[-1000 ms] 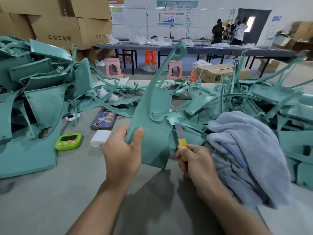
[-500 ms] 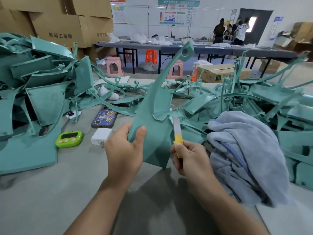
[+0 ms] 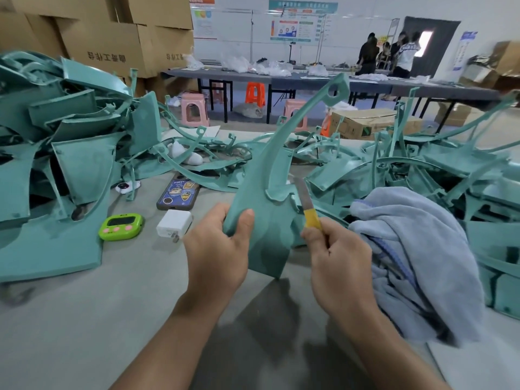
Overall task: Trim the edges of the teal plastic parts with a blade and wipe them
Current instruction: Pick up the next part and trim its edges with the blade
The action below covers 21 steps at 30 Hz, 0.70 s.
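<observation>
Head view: the teal plastic part stands upright above the worktop. Its broad lower end is gripped in the left hand and its thin curved arm rises up and away from the fingers. Those fingers curl round the part's left edge, with the thumb pressed flat on the near face.

The right hand is just to the right of the part. Its fingers are closed tightly round the yellow-wrapped handle of the blade. The bare metal points up from the fingertips and lies against the part's right edge, beside the small flap there.

Half a second ago the blade tip sat lower, under that flap. It has since slid up the edge, and more of the yellow wrap shows above the knuckles. The left grip has not changed.

Right of the right fingers a pale blue cloth is heaped on the worktop. Left of the left fingers lie a white charger, a green timer and a phone. Beyond both hands, piles of teal parts cover the worktop on either side.
</observation>
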Each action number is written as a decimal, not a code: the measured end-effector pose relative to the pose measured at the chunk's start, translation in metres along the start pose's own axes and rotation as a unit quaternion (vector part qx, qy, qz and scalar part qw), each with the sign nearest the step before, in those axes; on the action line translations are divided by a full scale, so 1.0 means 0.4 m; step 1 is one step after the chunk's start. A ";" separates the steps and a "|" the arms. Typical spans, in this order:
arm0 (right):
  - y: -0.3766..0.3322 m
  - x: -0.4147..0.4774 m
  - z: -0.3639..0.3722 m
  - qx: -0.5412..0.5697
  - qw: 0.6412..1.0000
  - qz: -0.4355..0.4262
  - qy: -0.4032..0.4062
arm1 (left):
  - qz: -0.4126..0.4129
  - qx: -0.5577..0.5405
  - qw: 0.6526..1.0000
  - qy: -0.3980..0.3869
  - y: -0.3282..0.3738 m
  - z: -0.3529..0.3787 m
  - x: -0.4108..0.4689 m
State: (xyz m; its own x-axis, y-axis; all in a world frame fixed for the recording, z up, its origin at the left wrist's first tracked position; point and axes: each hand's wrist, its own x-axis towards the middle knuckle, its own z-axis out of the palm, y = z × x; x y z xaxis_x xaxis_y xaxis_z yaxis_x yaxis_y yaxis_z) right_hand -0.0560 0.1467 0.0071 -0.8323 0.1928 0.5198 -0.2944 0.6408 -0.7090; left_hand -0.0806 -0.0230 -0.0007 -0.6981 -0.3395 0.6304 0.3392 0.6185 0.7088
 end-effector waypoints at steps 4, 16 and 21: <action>-0.004 0.002 0.006 -0.044 0.997 -0.024 -0.059 | -0.003 -0.005 1.000 -0.005 -0.001 0.002 -0.003; 0.031 0.013 -0.006 0.020 0.998 0.019 -0.059 | -0.013 -0.017 1.000 -0.015 -0.002 -0.001 -0.001; 0.028 0.013 0.009 0.009 0.998 0.020 -0.060 | -0.028 -0.018 0.999 -0.016 -0.003 -0.003 0.005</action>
State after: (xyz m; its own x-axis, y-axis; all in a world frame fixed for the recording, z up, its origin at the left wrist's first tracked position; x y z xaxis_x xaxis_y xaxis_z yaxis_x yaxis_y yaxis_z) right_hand -0.0653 0.1522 0.0001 -0.8934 0.1262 0.4311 -0.2679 0.6207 -0.7369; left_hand -0.0817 -0.0254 0.0001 -0.7358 -0.3498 0.5799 0.3217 0.5730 0.7538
